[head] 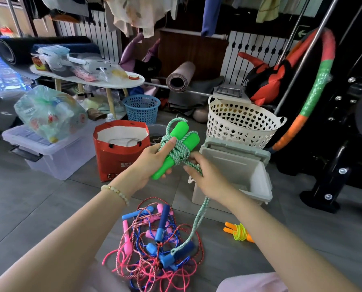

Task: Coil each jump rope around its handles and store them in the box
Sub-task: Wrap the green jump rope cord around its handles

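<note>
My left hand [152,160] grips the two bright green handles [183,140] of a jump rope, held side by side and tilted. The pale green-white rope [179,152] is wound several times around their middle. My right hand [207,175] pinches the loose rope just right of the coil; the rest hangs down to the floor. Behind my right hand stands the open grey-white box [258,178], its lid tipped back. On the floor near me lies a tangle of pink, blue and red ropes [156,245]. A coiled orange-handled rope [239,231] lies to its right.
A white heart-holed basket [241,123] stands behind the box. A red paper bag [121,148], a clear lidded bin [55,152] and a blue basket [142,108] sit to the left. Black gym equipment [333,144] and a hoop [315,91] fill the right side.
</note>
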